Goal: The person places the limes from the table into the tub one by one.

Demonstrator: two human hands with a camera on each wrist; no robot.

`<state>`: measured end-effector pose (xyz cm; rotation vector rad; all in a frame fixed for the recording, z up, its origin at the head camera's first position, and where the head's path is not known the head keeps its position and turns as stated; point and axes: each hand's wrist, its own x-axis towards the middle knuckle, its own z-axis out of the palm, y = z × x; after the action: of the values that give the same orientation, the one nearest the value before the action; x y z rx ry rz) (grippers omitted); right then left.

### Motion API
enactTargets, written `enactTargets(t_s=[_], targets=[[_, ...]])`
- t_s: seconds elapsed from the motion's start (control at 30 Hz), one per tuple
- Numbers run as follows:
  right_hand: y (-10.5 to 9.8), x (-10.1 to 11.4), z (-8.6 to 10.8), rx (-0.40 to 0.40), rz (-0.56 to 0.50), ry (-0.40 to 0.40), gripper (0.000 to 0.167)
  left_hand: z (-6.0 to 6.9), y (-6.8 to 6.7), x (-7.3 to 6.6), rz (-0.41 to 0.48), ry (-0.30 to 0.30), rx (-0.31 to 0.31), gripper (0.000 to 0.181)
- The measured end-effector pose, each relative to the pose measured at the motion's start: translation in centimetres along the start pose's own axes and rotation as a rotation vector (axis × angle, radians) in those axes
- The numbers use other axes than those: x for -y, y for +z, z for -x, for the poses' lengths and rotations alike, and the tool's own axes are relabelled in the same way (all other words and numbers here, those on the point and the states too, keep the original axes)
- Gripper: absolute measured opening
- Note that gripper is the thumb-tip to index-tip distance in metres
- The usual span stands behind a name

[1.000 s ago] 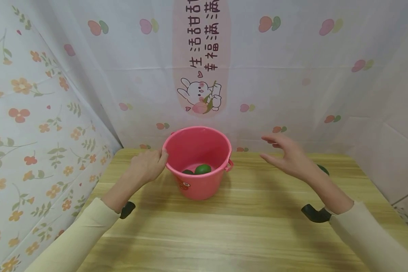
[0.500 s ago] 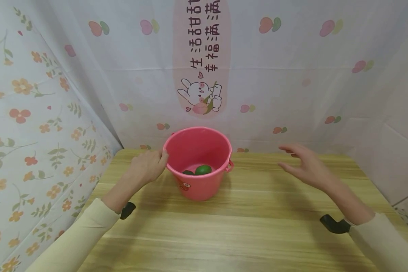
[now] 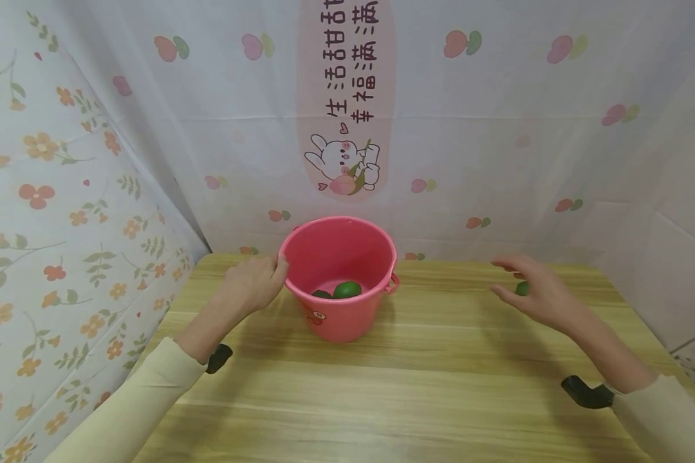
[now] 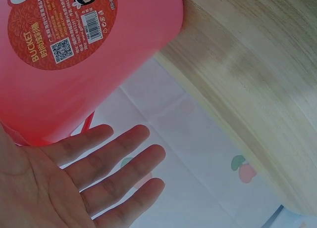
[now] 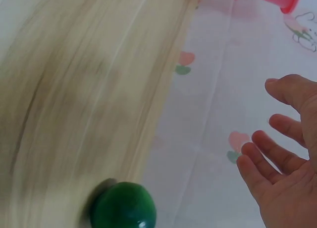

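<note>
A pink bucket (image 3: 343,320) stands upright on the table, left of centre. My left hand (image 3: 253,283) holds its near left rim, thumb hooked over the edge; in the left wrist view the other fingers (image 4: 121,163) stretch out past the outer wall. Inside the bucket lie a smooth green fruit-like object (image 3: 347,289) and a darker one (image 3: 322,294), partly hidden by the rim. My right hand (image 3: 538,294) hovers at the right, fingers spread and holding nothing. Another glossy green roundish object (image 5: 125,208) rests on the table beyond it, mostly covered by that hand in the head view.
The wooden table (image 3: 382,399) backs onto a printed white curtain (image 3: 498,128), and a flowered curtain (image 3: 64,225) hangs on the left. A pink handle loop (image 3: 393,283) sticks out at the bucket's right. Dark wrist devices show under both forearms.
My right hand has moved away from the bucket to the right, lowering a little, and now partly covers the green object there. The left hand and bucket have stayed put.
</note>
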<state>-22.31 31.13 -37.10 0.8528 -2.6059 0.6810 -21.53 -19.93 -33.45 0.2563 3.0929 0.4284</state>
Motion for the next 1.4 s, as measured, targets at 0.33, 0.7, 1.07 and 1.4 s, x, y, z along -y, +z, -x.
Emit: enactTargets(t_s=[0.33,0.7,1.07,1.4], targets=[[0.3,-1.7,1.1,0.0,0.002,0.045,0.049,0.0,0.1,-0.1,0.01,-0.007,0.003,0.048],[-0.2,-3.2,2.2,0.012,0.03,0.07,0.05,0.0,0.1,0.0,0.017,-0.008,0.015,0.047],[-1.1,-5.1,3.6,0.048,0.039,0.15,0.048,-0.1,0.2,-0.1,0.019,-0.006,0.01,0.048],[-0.6,-7.2,3.8,0.101,0.142,0.193,0.049,-0.1,0.1,0.0,0.021,-0.005,0.011,0.049]])
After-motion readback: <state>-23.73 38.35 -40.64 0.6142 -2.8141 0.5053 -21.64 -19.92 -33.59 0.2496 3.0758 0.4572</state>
